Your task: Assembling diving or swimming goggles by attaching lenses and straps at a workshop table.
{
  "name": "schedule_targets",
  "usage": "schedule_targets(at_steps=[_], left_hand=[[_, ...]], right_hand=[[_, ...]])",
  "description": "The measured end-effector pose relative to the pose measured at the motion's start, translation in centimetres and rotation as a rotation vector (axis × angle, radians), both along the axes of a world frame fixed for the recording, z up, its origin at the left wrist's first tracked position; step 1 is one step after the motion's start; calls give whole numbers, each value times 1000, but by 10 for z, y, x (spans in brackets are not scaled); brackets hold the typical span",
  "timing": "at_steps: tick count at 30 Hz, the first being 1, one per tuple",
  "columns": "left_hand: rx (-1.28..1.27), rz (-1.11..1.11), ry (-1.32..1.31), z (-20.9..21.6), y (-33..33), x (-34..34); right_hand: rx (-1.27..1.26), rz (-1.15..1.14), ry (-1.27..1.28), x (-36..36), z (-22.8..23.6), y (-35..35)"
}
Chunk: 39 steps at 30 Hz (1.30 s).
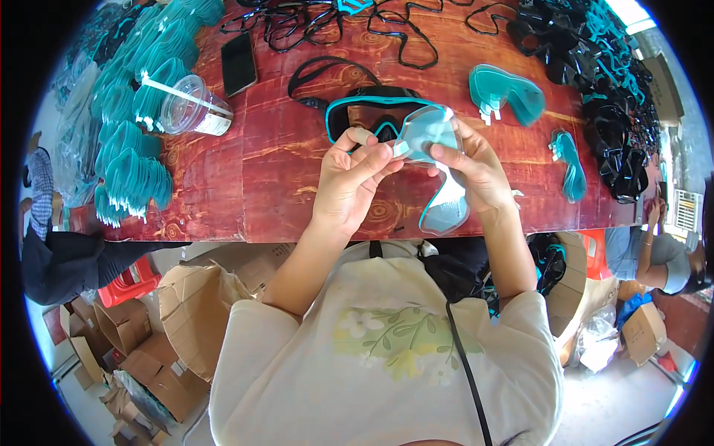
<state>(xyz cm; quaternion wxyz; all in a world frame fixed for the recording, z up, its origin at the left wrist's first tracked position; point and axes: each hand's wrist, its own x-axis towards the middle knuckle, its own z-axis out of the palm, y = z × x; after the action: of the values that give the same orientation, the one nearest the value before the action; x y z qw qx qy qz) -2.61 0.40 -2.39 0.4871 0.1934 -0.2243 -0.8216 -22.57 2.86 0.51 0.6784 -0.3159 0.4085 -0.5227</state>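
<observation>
Teal-tinted lens (427, 125), hands (345, 181) (480, 169) nearly closed, pinching it

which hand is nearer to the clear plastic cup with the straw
Left. The left hand is to the right of the clear plastic cup, somewhat lower in view; the right hand is farther right, beyond the left hand, gripping a clear mask lens.

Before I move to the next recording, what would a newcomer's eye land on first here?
First, probably, the clear teal-tinted lens near the middle, held in the right hand with the left hand at its edge. Just beyond lies a black-and-teal mask on the worn red table. The stacks of teal lenses down the table's left side also stand out.
</observation>
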Motion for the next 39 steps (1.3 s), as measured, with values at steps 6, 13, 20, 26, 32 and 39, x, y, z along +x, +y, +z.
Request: schedule_targets(at_steps=[6,13,20,26,32,39], left_hand=[[-12,-24,2,2,2,-1],[12,-54,50,0,3,-2],[141,-151,147,-5,2,0],[285,-37,221,-8,6,8],[-224,336,-302,8,22,15],[-310,306,-394,14,24,5]], right_hand=[[38,46,-92,1,0,3],[56,123,-140,-3,1,3],[118,153,-309,-2,-12,5],[101,131,-260,0,-8,4],[-4,-39,-141,5,4,6],[-68,39,54,14,-2,13]])
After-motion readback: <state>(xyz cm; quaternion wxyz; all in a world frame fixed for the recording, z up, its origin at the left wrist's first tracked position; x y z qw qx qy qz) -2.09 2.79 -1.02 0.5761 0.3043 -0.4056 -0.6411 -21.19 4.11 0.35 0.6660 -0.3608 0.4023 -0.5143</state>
